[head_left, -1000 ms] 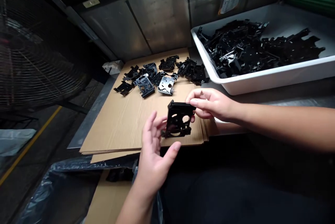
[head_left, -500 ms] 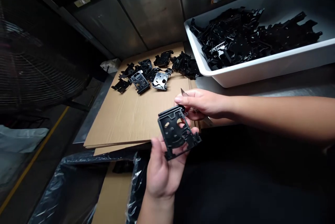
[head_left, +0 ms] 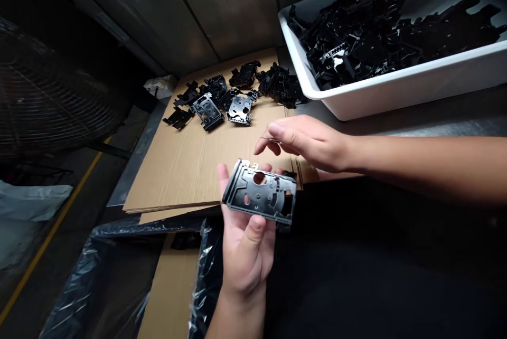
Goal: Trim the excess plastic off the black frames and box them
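Note:
A black plastic frame part point(head_left: 257, 196), with round holes and slots, rests across my left hand point(head_left: 247, 254). My left thumb presses its near edge while the fingers support it from beneath. Just above and to the right is my right hand point(head_left: 307, 141), apart from the part. A thin knife blade point(head_left: 273, 140) shows edge-on at its fingertips; the handle is hidden in the palm. Beyond both hands, several similar black parts point(head_left: 208, 112) lie in a loose group on the cardboard sheets point(head_left: 178, 170).
A white bin point(head_left: 380, 85) heaped with black parts point(head_left: 356, 38) stands at the right rear. Below the cardboard's front edge is a plastic-lined box point(head_left: 87, 270). A large wire-guarded fan point(head_left: 47, 101) stands at left. A metal wall point(head_left: 225, 11) closes the back.
My left hand has turned the part so its face lies flatter and catches light. My right hand has come away from it, and the blade now shows edge-on. The view has shifted slightly.

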`<state>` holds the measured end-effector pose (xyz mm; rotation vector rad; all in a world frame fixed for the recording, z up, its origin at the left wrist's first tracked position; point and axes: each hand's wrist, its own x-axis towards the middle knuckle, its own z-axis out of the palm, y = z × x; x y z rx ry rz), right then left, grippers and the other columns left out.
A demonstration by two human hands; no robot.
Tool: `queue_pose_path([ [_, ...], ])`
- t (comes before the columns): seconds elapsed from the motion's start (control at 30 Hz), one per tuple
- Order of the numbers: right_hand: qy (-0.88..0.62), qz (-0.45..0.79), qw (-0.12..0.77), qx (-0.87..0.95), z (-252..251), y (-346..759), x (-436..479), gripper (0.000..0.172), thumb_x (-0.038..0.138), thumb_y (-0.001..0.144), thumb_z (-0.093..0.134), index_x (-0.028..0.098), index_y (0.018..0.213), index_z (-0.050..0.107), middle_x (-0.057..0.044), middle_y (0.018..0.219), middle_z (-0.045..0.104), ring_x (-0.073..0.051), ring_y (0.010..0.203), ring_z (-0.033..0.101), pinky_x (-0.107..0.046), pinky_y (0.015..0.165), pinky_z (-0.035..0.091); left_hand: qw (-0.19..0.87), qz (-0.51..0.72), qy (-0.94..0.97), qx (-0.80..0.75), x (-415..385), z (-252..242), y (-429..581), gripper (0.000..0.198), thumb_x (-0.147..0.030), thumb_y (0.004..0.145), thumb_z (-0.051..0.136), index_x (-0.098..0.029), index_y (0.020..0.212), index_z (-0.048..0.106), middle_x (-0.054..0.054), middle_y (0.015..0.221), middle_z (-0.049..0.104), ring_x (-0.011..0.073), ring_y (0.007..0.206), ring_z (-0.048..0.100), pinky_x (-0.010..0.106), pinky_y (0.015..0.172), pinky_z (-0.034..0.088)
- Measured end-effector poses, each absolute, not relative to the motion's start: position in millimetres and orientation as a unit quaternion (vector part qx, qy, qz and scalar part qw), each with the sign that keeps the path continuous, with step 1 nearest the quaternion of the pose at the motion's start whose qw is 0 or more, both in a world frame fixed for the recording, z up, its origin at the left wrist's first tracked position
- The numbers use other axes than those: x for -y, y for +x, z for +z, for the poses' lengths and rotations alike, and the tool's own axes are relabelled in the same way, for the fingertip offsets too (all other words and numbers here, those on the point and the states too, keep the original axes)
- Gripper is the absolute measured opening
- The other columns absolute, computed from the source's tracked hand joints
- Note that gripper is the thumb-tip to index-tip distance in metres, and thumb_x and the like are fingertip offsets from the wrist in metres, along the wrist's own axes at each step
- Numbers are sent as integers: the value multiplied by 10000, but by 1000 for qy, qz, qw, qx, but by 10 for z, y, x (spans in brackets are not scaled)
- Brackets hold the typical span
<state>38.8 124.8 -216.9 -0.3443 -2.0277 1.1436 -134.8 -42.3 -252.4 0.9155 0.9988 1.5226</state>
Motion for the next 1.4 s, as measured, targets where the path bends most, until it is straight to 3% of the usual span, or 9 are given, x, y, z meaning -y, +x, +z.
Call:
queue_pose_path([
  [0.1,-90,304,437,842,-2128,438,-1149,379,314,1179,463,107,1075,762,-56,920,705,-152,892,653,-298,865,503,435,682,407,-424,363,-2519,-1335,877,-217,979,822,-546,1675,401,10,1566,686,213,1483,646,426,1280,499],
  [0.23,-56,257,432,863,-2151,430,-968,132,210,1098,646,109,1067,726,-72,983,735,-137,876,664,-244,762,512,389,696,420,-435,330,-2503,-1311,816,-144,979,800,-490,1640,468,10,1521,700,185,1459,658,355,1255,513],
  [0.43,-78,221,421,876,-2254,389,-864,185,256,1116,654,141,981,706,-90,1028,773,-130,859,721,-231,708,519,343,690,449,-453,341,-2507,-1277,832,-224,968,832,-471,1651,426,34,1517,667,247,1495,625,438,1260,522],
  [0.57,-82,241,429,866,-2276,385,-863,181,257,1119,649,144,987,700,-101,1047,784,-149,931,750,-239,749,558,319,681,456,-476,332,-2520,-1254,852,-285,955,855,-471,1655,407,46,1501,668,267,1463,645,461,1238,543],
  [1.03,-92,229,417,875,-2301,384,-852,214,274,1130,625,156,966,692,-91,1024,792,-147,923,759,-242,723,543,335,700,449,-444,308,-2530,-1244,823,-177,933,863,-484,1603,495,18,1499,653,246,1446,653,430,1254,519],
  [1.4,-90,240,419,871,-2300,378,-832,237,265,1136,610,183,920,664,-85,1035,803,-157,1015,793,-228,781,594,307,680,466,-476,312,-2533,-1251,857,-279,941,870,-488,1647,431,35,1519,637,286,1443,655,489,1258,518],
])
